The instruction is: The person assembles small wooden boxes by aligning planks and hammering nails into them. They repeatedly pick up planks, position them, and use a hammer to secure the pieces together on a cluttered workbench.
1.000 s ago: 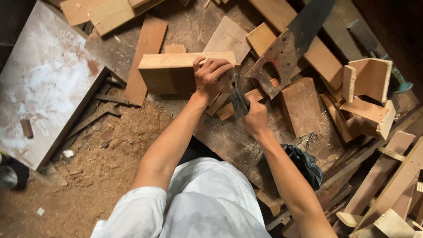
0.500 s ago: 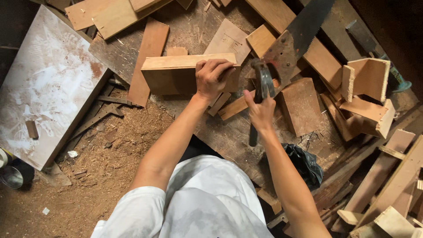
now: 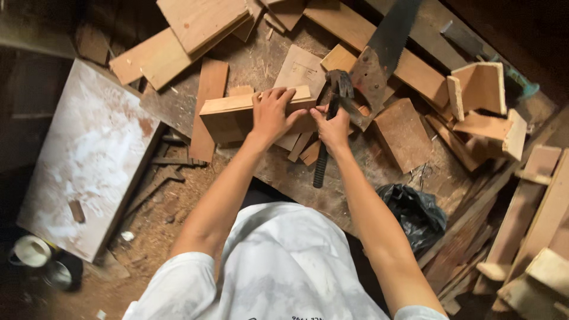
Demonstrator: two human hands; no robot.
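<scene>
**Hammer brought down to the block's end**

Head view: The left hand (image 3: 271,114) lies flat over the near end of the wooden block (image 3: 237,115), fingers spread on its top, thumb down the front face, pinning it on the littered floor. The right hand (image 3: 333,126) is closed around the shaft of a claw hammer (image 3: 332,112), gripping high up near the head; the ribbed handle hangs down toward the person. A second ago the hammer was raised and turned with its head beside the saw (image 3: 382,53); half a second ago it stood upright. Now its head sits just right of the block's end, and the two hands nearly touch. The block has barely moved. My reading: the swing has given way to close, choked-up work at that end, perhaps prying or tapping.
</scene>
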